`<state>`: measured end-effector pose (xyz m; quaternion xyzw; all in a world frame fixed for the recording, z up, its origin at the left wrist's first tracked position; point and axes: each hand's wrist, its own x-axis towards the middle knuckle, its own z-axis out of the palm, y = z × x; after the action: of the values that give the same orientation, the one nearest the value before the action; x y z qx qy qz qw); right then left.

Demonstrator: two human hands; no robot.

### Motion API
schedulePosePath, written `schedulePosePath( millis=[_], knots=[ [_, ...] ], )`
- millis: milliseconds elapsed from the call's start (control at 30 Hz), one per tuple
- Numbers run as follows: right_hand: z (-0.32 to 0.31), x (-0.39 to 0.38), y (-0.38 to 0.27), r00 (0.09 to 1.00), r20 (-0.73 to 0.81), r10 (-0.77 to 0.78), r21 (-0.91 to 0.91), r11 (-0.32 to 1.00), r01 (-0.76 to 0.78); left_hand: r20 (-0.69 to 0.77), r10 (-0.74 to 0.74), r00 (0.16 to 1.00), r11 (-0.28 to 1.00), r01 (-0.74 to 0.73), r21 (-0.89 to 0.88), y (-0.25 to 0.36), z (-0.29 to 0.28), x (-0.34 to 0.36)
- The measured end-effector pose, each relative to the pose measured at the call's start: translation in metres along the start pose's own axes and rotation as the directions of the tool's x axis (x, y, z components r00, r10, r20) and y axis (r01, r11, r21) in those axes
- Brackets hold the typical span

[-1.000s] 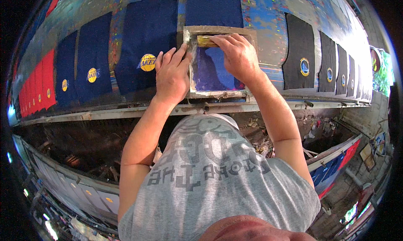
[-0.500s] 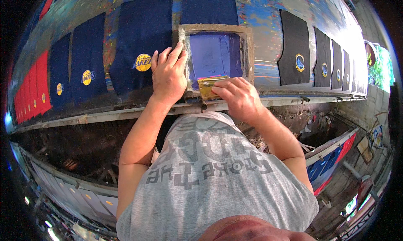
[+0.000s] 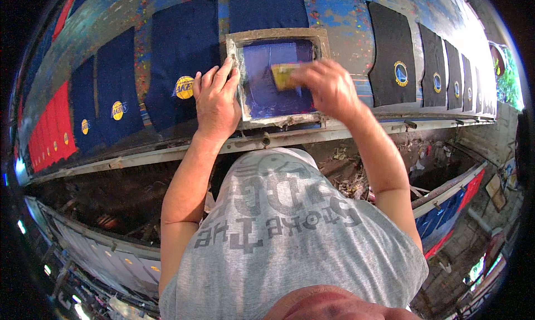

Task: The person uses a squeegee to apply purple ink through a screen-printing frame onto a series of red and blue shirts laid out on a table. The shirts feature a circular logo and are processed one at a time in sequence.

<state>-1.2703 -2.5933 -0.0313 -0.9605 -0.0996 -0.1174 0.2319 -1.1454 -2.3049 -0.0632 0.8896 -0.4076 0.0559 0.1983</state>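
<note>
A wooden-framed printing screen (image 3: 278, 32) with bluish-purple mesh (image 3: 256, 69) lies on the long table in front of me. Against its left side rests my left hand (image 3: 216, 105), fingers stretched out and spread along the frame. My right hand (image 3: 331, 91), slightly blurred, is closed round a yellow squeegee (image 3: 283, 76) over the middle of the mesh. Part of the squeegee is hidden by my fingers. Dark navy fabric (image 3: 266, 8) shows beyond the frame's far edge. Left of my left hand lies a navy piece (image 3: 184, 36) with a yellow ball print (image 3: 184, 87).
Further left lie more navy pieces (image 3: 116, 69) and red pieces (image 3: 53, 130) with small prints. Black pieces (image 3: 392, 52) with round prints run off to the right. A metal rail (image 3: 150, 158) edges the table's near side. Behind me stands another table with pale pieces (image 3: 120, 253).
My right hand has pushed the squeegee from the screen's near edge away from me to the mesh's middle. My left hand stays on the frame. The view has shifted slightly.
</note>
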Motion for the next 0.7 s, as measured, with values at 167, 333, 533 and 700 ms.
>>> schedulePosePath(
  millis=[167,333,533,700],
  knots=[
    [-0.012,-0.043,-0.056,0.996,0.093,-0.015,0.068,0.998,0.009,-0.018,-0.009,1.0,1.0,0.008,-0.011,0.0,0.005,0.001],
    [-0.016,0.0,-0.018,0.981,0.192,0.012,0.012,1.0,-0.014,-0.009,-0.001,1.0,1.0,0.001,0.005,0.004,0.002,0.0],
    [0.01,0.037,0.004,0.999,-0.046,0.008,-0.036,0.999,-0.009,0.021,-0.008,1.0,1.0,0.007,0.029,0.007,-0.003,0.001],
    [-0.001,-0.028,-0.054,0.994,0.093,-0.051,0.051,0.998,0.046,-0.016,-0.025,1.0,1.0,0.025,-0.005,0.008,0.002,0.001]
  ],
)
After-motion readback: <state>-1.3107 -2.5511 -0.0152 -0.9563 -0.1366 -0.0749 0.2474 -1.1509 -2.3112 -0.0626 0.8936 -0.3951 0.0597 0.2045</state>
